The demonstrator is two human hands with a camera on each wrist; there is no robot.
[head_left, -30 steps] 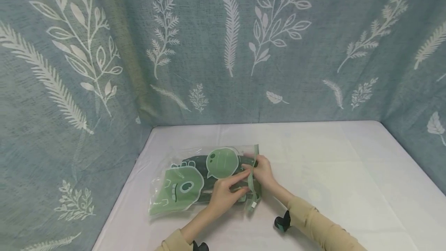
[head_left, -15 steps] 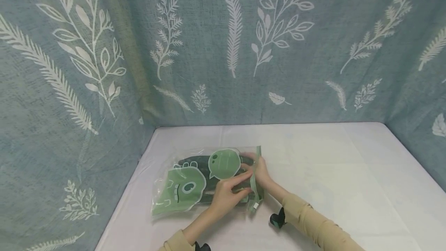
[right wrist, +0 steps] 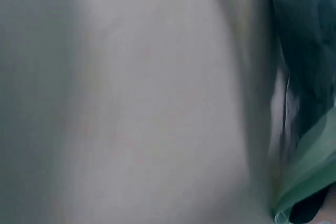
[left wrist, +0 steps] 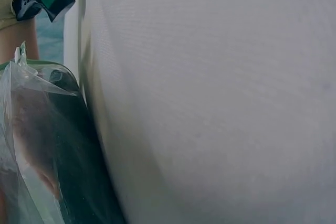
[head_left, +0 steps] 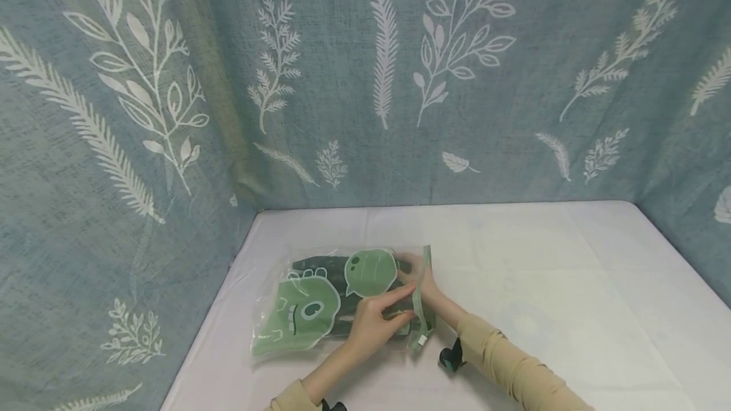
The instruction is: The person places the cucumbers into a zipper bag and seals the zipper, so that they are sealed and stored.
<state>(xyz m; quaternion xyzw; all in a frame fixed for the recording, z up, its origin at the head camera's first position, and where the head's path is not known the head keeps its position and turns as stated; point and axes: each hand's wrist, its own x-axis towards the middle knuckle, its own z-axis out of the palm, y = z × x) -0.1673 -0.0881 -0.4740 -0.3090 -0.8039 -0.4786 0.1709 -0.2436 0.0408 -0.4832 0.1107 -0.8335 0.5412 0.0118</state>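
Note:
A clear zip bag [head_left: 285,337] with green cartoon dinosaur prints lies on the table in the head view, its mouth towards the right. Through the plastic shows a long dark green bundle [head_left: 351,325], its kind unclear; the bundle [right wrist: 304,35] also fills the right edge of the right wrist view. My left hand [head_left: 371,322] lies over the bag and pinches its upper layer at the green zip strip [head_left: 417,303]. My right hand [head_left: 425,284] reaches in through the mouth, its fingers about the bundle's end and partly behind plastic. A white slider [head_left: 422,339] sits at the strip's near end.
The white-covered table [head_left: 537,284] stretches to the right and behind the bag. A patterned blue-green curtain [head_left: 342,81] surrounds its back and sides. Dark wrist devices [head_left: 451,356] sit by both cuffs.
My right hand has gone farther left into the bag, and the bundle's end has moved in with it. My left hand keeps its place at the strip. The head view has shifted slightly.

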